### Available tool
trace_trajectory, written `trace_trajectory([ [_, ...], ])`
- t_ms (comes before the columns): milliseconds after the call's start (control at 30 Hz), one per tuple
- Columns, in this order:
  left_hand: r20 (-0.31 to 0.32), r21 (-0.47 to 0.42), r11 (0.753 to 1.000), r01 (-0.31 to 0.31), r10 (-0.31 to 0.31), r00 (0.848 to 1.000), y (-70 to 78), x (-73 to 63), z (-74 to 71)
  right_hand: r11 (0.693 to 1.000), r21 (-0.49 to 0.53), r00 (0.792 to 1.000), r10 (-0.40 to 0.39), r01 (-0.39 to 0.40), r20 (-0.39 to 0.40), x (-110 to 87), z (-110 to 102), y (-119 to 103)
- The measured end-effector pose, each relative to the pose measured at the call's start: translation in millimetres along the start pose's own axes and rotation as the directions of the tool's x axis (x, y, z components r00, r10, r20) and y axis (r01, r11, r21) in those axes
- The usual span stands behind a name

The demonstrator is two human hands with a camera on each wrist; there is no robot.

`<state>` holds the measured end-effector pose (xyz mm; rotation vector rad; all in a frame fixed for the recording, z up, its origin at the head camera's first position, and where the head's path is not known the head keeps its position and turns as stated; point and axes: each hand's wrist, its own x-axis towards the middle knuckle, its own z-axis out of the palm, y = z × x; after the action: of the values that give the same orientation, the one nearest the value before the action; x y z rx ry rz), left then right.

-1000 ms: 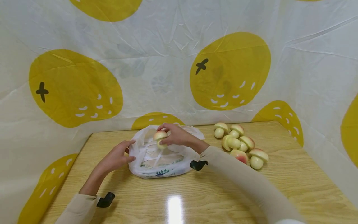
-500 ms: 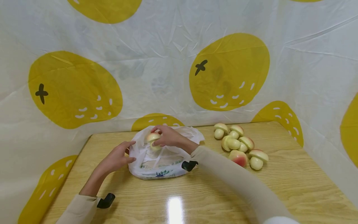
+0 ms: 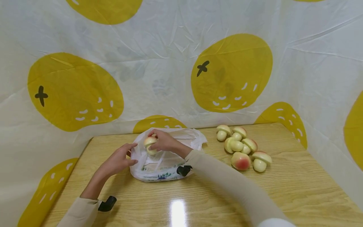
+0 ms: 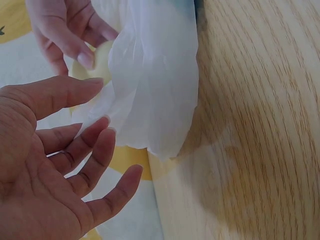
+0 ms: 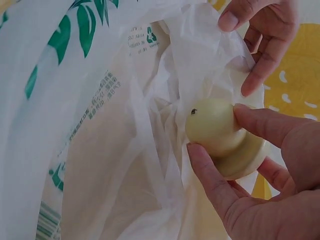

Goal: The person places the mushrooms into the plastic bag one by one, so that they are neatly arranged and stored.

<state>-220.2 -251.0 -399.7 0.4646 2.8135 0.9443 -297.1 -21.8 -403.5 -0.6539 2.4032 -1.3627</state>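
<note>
A white plastic bag [image 3: 143, 174] with green print lies with its mouth spread on the table. Over its left part, my right hand [image 3: 165, 142] pinches a pale mushroom [image 3: 149, 141] with a reddish cap, which looks like a model. The right wrist view shows thumb and fingers on both sides of the mushroom [image 5: 214, 127], its round stem towards the bag's mouth. My left hand [image 3: 117, 160] is at the bag's left rim, thumb and fingers spread apart and loosely bent. In the left wrist view its thumb and fingertips touch or nearly touch the thin plastic.
Several similar mushrooms [image 3: 259, 165] are grouped on the wooden table [image 3: 136, 205] to the right of the bag. One with a red patch [image 3: 241, 161] lies cap towards me. A white cloth [image 3: 158, 75] with yellow fruit shapes hangs behind the table and at both sides.
My right hand has moved left and slightly down with the mushroom, towards the bag's left side. My left hand has stayed at the rim.
</note>
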Motion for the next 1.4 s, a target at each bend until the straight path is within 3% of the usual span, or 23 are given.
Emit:
trace_trajectory([
  [400, -0.005, 0.011, 1.0, -0.012, 0.012, 1.0, 0.0, 1.1, -0.1, 0.979, -0.204, 0.998, -0.018, 0.007, -0.053, 4.6, 9, 2],
  [667, -0.003, 0.007, 1.0, -0.004, 0.004, 1.0, -1.6, 0.5, 1.1, 0.965, -0.26, 0.998, 0.005, -0.023, -0.069, 8.0, 12, 7],
  [833, -0.002, 0.012, 1.0, -0.006, 0.006, 1.0, -2.8, -0.1, 0.9, 0.941, -0.337, 0.997, -0.003, -0.022, -0.072, 11.9, 14, 11],
  [1267, 0.0, 0.023, 1.0, 0.003, -0.003, 1.0, -3.3, -1.0, 0.1, 0.921, -0.388, 0.999, -0.038, 0.032, -0.01, 0.4, 1, 3],
  [1400, -0.002, 0.024, 1.0, 0.006, -0.006, 1.0, -2.5, -1.3, 0.5, 0.929, -0.364, 0.998, -0.063, 0.059, 0.002, -6.5, -7, 1],
])
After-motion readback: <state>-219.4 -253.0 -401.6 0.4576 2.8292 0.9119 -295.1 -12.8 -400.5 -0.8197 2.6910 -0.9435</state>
